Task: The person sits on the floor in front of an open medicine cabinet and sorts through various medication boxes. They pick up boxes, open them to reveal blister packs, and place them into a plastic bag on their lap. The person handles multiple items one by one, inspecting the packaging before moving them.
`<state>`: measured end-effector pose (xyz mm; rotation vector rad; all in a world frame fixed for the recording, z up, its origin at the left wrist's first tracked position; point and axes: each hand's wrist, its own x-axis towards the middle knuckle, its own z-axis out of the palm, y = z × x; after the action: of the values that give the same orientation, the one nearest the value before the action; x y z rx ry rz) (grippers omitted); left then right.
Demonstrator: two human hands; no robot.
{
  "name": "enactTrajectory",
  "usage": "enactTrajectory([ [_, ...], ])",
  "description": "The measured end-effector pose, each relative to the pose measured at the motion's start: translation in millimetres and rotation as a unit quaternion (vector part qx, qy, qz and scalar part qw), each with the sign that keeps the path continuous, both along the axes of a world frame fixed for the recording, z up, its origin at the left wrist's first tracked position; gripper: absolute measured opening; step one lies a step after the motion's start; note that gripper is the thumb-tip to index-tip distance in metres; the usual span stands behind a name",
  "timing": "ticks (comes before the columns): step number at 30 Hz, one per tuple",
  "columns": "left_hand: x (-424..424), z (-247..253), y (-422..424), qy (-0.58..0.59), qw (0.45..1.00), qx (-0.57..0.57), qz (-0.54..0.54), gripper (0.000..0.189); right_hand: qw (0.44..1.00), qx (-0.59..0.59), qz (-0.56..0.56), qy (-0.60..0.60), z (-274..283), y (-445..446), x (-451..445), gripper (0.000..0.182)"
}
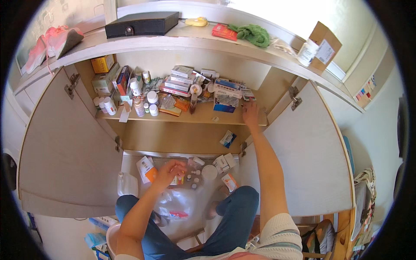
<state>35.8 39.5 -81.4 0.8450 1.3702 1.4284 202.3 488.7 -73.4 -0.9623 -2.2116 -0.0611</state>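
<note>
My right hand [251, 114] reaches onto the right end of the cabinet's upper shelf [198, 119]. Its fingertips are at the near edge of a small medicine box [249, 94]; whether they touch it I cannot tell. Just left of that hand are stacked blue-and-white medicine boxes [226, 97]. Over the floor hovers my left hand [170, 172], fingers loosely bent and nothing visible in them. Beneath it lies a partly hidden yellow-and-red box [177, 180]. Several small bottles [194, 186] stand to its right, and an orange-and-white box [147, 169] lies to its left.
Both cabinet doors, left [74, 146] and right [308, 149], stand open beside me. More bottles [152, 97] and boxes [178, 81] crowd the shelf. A blue-and-white packet [228, 139] lies below. On the floor are a plastic jug [127, 184] and a clear plastic bag [177, 203].
</note>
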Motion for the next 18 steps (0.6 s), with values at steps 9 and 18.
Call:
enactTrajectory([
  [9, -10, -4, 15, -0.009, 1.0, -0.019, 0.017, 0.019, 0.984, -0.098, -0.016, 0.146, 2, 54, -18, 0.031],
  [18, 12, -15, 35, -0.026, 0.999, -0.005, -0.037, 0.02, 0.997, -0.042, -0.026, 0.053, 5, 134, 28, 0.051],
])
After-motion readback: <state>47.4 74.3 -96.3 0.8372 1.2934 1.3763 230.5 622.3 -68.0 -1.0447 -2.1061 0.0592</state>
